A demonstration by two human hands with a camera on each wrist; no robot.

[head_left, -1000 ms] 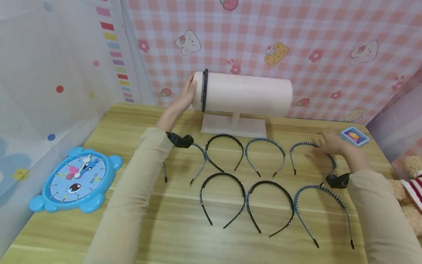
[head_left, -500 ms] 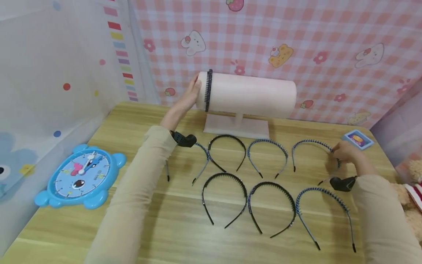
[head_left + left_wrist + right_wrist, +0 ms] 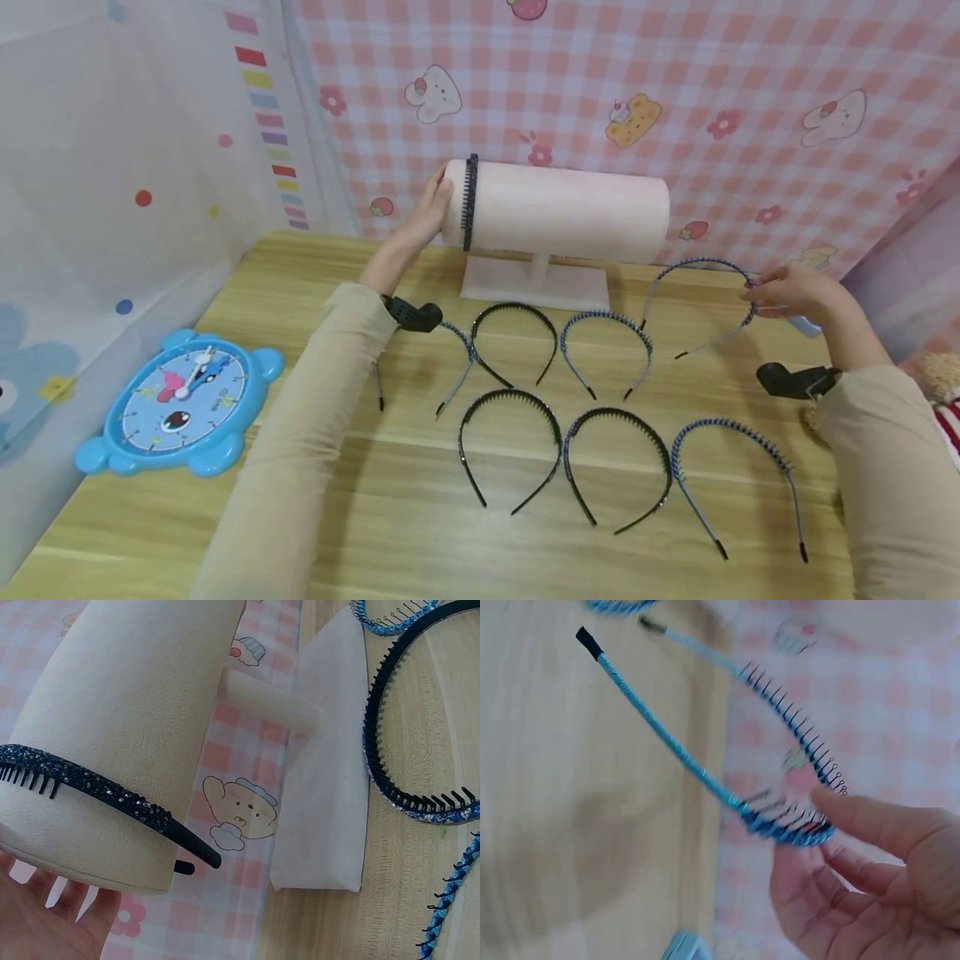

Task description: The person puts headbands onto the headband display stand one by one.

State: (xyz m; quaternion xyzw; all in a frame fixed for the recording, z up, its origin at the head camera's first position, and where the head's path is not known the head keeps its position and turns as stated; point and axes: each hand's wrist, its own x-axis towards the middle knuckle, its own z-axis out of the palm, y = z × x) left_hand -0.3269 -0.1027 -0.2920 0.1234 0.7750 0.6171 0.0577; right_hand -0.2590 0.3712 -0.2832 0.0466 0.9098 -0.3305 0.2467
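My right hand [image 3: 795, 293] pinches a blue headband [image 3: 705, 262] by one side, thumb against fingers, above the table's back right. In the right wrist view, this headband [image 3: 660, 731] has a wrapped band, black wire teeth and dark end caps. My left hand [image 3: 429, 208] rests against the left end of a pale cylindrical headband stand [image 3: 573, 208], its fingers [image 3: 71, 900] fairly straight along the end. Round the stand near that end sits a glittery black toothed headband [image 3: 469, 202]. The stand's foot [image 3: 532, 283] is flat on the table.
Several black and blue headbands lie in two rows on the wooden table [image 3: 420, 533], among them a black headband [image 3: 510, 393] and a blue headband [image 3: 731, 423]. A blue clock [image 3: 180, 400] lies at left. A small blue box [image 3: 806, 326] is partly behind my right hand.
My right hand has closed on the back-row blue headband at right and lifted it off the table, up and back. My left hand has stayed at the stand's end.
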